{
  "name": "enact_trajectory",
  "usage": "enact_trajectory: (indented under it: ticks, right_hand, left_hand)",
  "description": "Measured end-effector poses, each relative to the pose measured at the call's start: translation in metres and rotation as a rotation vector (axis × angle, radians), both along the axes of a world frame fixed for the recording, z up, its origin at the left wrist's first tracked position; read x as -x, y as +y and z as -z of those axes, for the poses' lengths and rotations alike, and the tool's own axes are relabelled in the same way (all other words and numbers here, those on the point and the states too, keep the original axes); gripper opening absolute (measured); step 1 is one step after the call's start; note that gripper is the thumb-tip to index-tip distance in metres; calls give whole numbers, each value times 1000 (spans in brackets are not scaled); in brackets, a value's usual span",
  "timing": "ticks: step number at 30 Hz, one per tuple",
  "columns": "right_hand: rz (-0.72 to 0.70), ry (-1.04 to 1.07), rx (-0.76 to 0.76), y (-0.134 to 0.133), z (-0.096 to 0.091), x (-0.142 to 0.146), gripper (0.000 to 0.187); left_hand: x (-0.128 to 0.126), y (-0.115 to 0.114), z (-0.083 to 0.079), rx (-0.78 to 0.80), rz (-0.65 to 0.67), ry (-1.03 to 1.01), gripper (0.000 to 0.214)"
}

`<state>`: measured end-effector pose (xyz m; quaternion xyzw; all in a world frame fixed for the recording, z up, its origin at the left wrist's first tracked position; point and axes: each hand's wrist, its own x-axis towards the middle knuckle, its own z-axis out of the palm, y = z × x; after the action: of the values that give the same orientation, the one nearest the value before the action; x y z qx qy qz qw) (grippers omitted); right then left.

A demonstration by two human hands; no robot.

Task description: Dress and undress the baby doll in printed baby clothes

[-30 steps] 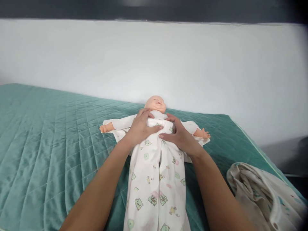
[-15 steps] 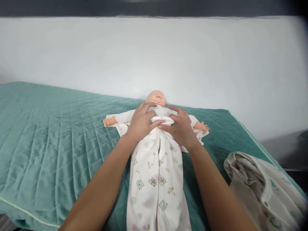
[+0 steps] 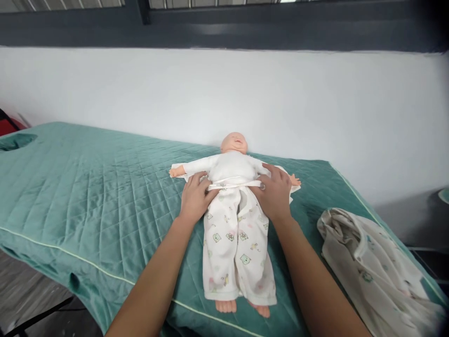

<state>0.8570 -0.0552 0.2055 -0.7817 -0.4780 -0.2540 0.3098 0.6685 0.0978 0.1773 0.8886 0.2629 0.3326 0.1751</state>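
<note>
A baby doll (image 3: pixel 234 143) lies on its back with both arms spread, wearing a white top (image 3: pixel 231 166) and patterned baby pants (image 3: pixel 238 238). The pants' waistband lies across its belly, and its toes show below the cuffs. My left hand (image 3: pixel 196 196) grips the waistband at the left side of the waist, thumb against the cloth. At the opposite side, my right hand (image 3: pixel 275 192) pinches the waistband, its fingers over the top's side. More light cloth is spread under the doll's arms.
A green quilted cover (image 3: pixel 115 187) lies under the doll. On the right rests a crumpled printed baby garment (image 3: pixel 372 267). Behind stands a white wall (image 3: pixel 175 93) with a dark ledge (image 3: pixel 245 28) above. The bed's front edge drops to a grey floor (image 3: pixel 31 285).
Both hands have moved apart, from the middle of the chest to the sides of the waist. The waistband now sits lower and flatter, and the feet have come into view.
</note>
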Motion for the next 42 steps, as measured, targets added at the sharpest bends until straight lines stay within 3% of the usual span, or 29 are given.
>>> enact_trajectory:
  ticks: [8,16,20,24,29,34,38,42]
  right_hand:
    - [12,-19,-23,-39,12,36,12]
    - [-210,266,-77,-44,19,41,23]
    - [-211,428,-54,-38,17,37,32]
    - [-178,643,-36,-36,14,36,40]
    - [-290,878,-87,-35,13,33,31]
    - [-346,966,-80,-36,17,28,34]
    - [-332,959,-39,-35,18,27,46]
    - [-235,848,-39,-31,16,31,36]
  left_hand:
    - [0,-6,-1,-19,-64,127,19]
    - [3,-11,-2,-7,-102,195,18]
    - [0,-8,-2,146,-74,188,18]
    - [-2,-4,-1,315,27,25,12]
    - [-4,-6,-3,501,129,-170,10]
    - [-11,-6,-4,685,231,-241,14]
    - [-18,-2,-1,638,215,-252,16]
    - [-20,-1,2,445,122,-243,14]
